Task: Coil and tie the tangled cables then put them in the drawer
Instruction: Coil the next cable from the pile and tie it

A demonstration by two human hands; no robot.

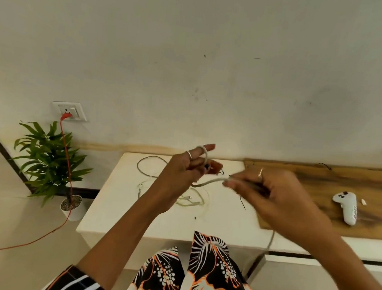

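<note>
Far left of the hands: orange cord (66,158) runs off the frame edge, plugged into a wall socket (69,111) above a potted plant (49,159). Left hand (183,167) raised over the white counter (121,208), fingers curled, a loop of white cable (204,155) wound round the extended fingers; what the palm hides is unclear. The cable stretches rightward to the right hand (273,192), which is motion-blurred, fingertips pinching the strand. Below and between the hands, loose cables (190,201) lie tangled on the counter, partly hidden by the left wrist. Right of the right hand: wooden board (320,178), white controller (347,207) on it. Pale scuffed wall (192,53) behind.
</note>
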